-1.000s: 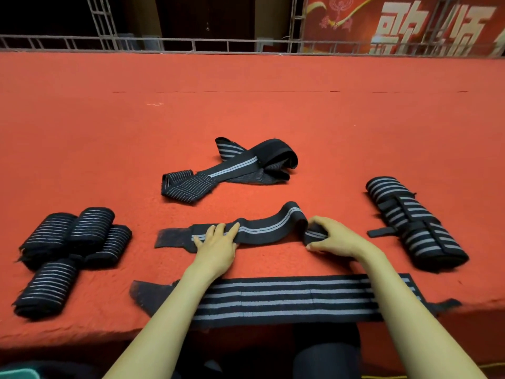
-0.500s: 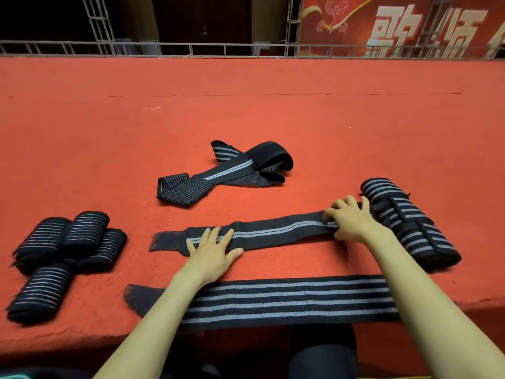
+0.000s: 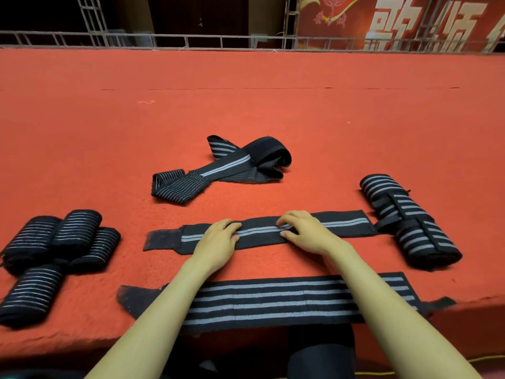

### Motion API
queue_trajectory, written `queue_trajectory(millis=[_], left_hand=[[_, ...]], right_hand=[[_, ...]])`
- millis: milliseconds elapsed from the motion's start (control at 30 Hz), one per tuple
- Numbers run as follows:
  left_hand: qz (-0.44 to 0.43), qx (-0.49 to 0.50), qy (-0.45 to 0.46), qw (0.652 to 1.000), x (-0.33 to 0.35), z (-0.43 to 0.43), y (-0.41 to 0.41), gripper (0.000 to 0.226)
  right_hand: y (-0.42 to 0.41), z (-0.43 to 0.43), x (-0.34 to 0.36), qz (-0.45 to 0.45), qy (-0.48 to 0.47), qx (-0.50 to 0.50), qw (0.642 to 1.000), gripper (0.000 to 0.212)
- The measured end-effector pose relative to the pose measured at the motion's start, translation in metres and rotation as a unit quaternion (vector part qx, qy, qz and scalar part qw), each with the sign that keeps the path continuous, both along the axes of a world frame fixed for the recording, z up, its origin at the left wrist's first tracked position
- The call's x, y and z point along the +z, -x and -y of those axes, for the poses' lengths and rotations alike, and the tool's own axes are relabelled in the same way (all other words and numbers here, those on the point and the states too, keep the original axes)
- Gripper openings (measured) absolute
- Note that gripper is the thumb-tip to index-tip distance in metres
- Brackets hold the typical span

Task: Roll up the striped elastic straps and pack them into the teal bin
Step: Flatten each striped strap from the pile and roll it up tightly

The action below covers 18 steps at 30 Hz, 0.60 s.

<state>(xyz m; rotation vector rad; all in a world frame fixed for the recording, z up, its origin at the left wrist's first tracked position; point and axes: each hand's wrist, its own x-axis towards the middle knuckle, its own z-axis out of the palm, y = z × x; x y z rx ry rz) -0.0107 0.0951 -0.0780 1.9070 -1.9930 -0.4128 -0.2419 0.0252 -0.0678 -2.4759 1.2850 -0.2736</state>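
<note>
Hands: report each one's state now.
Left hand: open, fingers resting on the narrow strap.
Right hand: open, fingertips pressing the same strap.

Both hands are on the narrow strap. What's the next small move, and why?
Probably slide the right hand along the narrow strap to its right end and start the first fold. It lies flat and straight, the left hand presses its middle, and neither end is rolled yet.

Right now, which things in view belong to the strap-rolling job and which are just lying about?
Job: narrow strap under left hand and right hand; wide flat strap; tangled strap; rolled straps, left; strapped roll, right.
Lying about: metal railing; red banner; yellow cable.
</note>
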Motion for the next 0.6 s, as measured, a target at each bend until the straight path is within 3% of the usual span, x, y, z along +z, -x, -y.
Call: queue_trajectory(millis=[133,300,400,500,600], left_hand=[[-0.025,-0.027,-0.065,0.997,0.0,0.013,-0.011,0.039],[0.005,-0.05,-0.149,0.988,0.018,0.033,-0.018,0.04],[0.04,-0.023,-0.092,0.995,0.025,0.049,-0.018,0.035],[0.017,0.022,-0.013,1.0,0.029,0.071,-0.024,0.034],[0.004,0.065,0.001,0.998,0.032,0.098,-0.041,0.041]], right_hand=[[0.007,0.004,-0.007,0.069,-0.086,0.002,0.994,0.032],[-0.001,0.002,-0.011,-0.058,-0.101,0.002,0.993,0.052],[-0.014,0.01,-0.001,-0.008,-0.111,-0.006,0.994,0.047],[-0.034,0.036,0.014,0.079,-0.069,-0.024,0.994,0.041],[-0.063,0.077,0.024,0.094,-0.036,-0.028,0.995,0.046]])
